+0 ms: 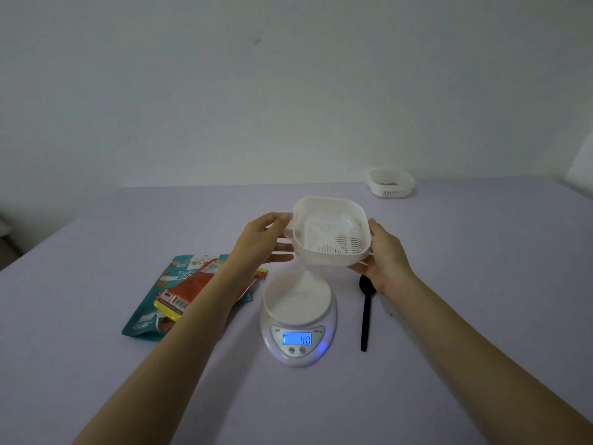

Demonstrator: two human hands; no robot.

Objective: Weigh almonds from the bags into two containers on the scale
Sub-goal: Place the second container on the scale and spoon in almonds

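Left hand (266, 240) grips the left rim of a white slotted basket (332, 234), fingers curled about its edge. Right hand (383, 256) cups the right side, fingers beneath. The basket is empty, tilted toward the viewer, and held above and clear of the scale (296, 300). Judged light, stiff, smooth plastic, best taken by opposite rims, as here. The scale display reads "40". Bags (160, 303) lie left of the scale, print too blurred to read. A black spoon (365, 313) lies to its right. A second basket (390, 183) stands at the far edge of the table (96, 380), contents unidentified.
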